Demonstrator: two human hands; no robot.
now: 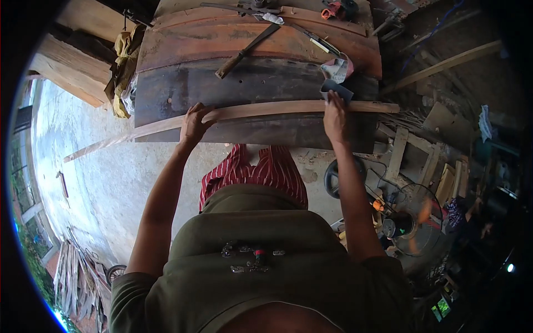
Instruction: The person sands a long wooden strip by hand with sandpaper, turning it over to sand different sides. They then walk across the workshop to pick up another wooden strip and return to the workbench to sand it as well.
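A long, thin wooden strip lies across the workbench, its left end reaching out past the bench edge. My left hand is closed around the strip left of the middle, thumb and fingers on either side. Toward the strip's right end, my right hand has its fingers closed on a dark, bent piece of sandpaper at the strip. Just behind it lies a curled sheet with printed backing. Part of my right fingers' grip is hidden from above.
On the bench's far side are a long-bladed knife, a utility knife and an orange-and-black tool. A fan stands at right among wood scraps. Wood slats are piled at lower left.
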